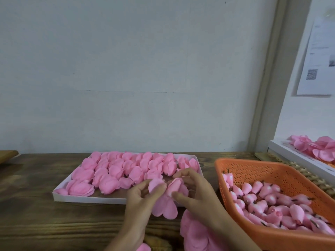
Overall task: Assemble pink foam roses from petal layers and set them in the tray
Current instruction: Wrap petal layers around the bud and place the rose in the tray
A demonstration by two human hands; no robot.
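I hold the partly assembled rose in both hands, above the near right corner of the white tray. My left hand has its fingers curled, and they pinch one outer petal of the rose on its left side. My right hand grips the rose from the right, with the thumb pressed against the front and the fingers curled over the top. The lower petals of the rose hang loose below both hands, over the wooden table. The tray holds rows of finished roses that fill most of it; bare floor shows along its near right part. An orange basket stands just right of the tray and contains pink buds with dark stem ends. A pile of petal layers lies on the table under my right wrist. A second white tray with flat petal layers stands at the far right.
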